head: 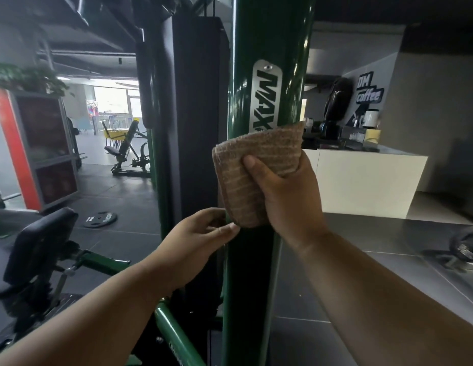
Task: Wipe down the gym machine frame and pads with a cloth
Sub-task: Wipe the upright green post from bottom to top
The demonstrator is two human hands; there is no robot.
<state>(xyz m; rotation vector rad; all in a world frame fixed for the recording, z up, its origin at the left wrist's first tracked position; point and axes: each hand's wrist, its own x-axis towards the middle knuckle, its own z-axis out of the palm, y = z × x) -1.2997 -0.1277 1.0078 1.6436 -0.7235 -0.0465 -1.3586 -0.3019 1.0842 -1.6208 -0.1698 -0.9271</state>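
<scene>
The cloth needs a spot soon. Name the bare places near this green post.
Free: steel counter right of the green post, below the white bar; floor tiles left, around the weight plate. Crowded: black seat pad and lower frame tubes.

The post (267, 35) running up the middle of the frame is metal in glossy green paint that catches streaks of light; its plate (265, 96), above centre, is brushed bare metal with black lettering. The cloth (246, 175) at centre is brown terry, rough and looped, with paler ribs across it. The shroud (198, 114), left of centre, looks matt black. The pad (40, 241) at lower left is smooth black vinyl or leather with a dull sheen. The floor (388, 247) at right is grey tile, faintly glossy
</scene>
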